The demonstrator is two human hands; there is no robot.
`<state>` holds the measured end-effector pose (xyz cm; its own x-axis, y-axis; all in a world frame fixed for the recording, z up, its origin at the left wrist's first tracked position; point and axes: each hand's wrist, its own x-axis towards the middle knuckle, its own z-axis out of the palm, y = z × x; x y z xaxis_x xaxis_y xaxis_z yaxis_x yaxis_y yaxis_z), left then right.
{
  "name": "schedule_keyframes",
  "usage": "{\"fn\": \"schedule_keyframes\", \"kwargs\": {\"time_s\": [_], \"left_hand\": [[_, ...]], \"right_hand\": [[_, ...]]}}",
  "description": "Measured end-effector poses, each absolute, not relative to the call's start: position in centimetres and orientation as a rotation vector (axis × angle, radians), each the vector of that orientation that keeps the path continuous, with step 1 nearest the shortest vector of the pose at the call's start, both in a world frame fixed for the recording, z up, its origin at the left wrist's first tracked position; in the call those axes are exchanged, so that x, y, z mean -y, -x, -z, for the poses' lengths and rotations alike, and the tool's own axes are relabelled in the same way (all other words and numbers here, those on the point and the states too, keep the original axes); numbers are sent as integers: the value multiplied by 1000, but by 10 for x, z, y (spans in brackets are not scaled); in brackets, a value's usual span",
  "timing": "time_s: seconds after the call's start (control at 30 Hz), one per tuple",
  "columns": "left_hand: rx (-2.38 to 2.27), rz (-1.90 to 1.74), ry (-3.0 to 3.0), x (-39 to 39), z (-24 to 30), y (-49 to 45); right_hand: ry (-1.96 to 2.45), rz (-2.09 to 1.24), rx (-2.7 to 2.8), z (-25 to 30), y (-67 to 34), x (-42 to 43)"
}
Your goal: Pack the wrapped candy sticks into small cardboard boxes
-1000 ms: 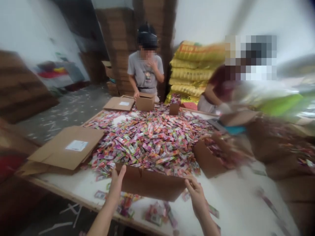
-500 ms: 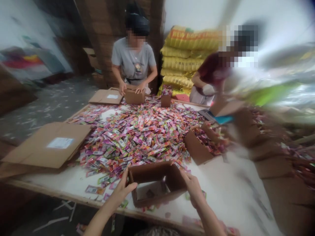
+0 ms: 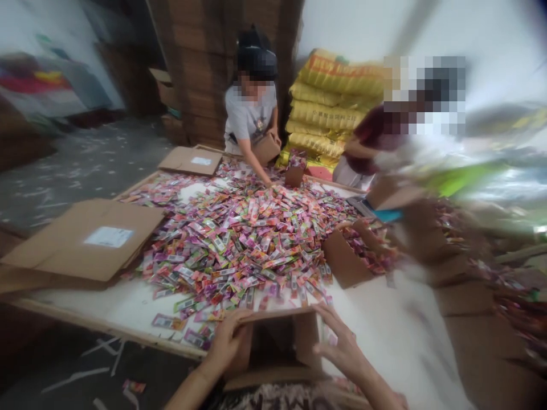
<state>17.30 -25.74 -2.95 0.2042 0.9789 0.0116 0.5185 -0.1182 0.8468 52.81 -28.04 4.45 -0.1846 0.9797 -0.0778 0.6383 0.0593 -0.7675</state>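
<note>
Close to my body, an open cardboard box [image 3: 273, 378] is tipped at the table's near edge, its dark inside showing. My left hand [image 3: 231, 339] wraps round the box's left wall. At the right wall is my right hand [image 3: 342, 341], its fingers on the far right corner and its thumb spread lower along the edge. Just beyond the box lies a big heap of small printed candy sachets [image 3: 239, 245] in pink, purple, orange and green. A few single sachets [image 3: 168, 322] lie to the left of my left hand.
Flattened cartons [image 3: 81, 239] lie at left, another carton [image 3: 190, 160] at far left. A sachet-filled box [image 3: 346, 259] stands right of the heap; more filled boxes [image 3: 465, 285] line the right. One co-worker [image 3: 252, 114] reaches into the heap; another [image 3: 371, 136] works at right. Yellow sacks [image 3: 325, 114] are stacked behind.
My hands have drawn the box nearer to me and tilted it. The co-worker opposite has lifted a box to one side and stretched an arm into the sachets. My view has shifted slightly.
</note>
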Motion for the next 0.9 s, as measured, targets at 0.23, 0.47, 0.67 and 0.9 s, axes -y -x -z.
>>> {"fn": "schedule_keyframes", "kwargs": {"time_s": [0.23, 0.47, 0.67, 0.9], "left_hand": [[-1123, -128, -1947, 239, -33, -151], [-1327, -41, -2070, 260, -72, -194], [-1508, -271, -2196, 249, -46, -210], [-1462, -204, -2441, 271, -41, -242]], "right_hand": [[1581, -935, 2363, -61, -535, 297], [1441, -603, 2602, -50, -528, 289], [1449, -643, 2585, -60, -492, 272], [1406, -620, 2426, -15, -463, 289]]}}
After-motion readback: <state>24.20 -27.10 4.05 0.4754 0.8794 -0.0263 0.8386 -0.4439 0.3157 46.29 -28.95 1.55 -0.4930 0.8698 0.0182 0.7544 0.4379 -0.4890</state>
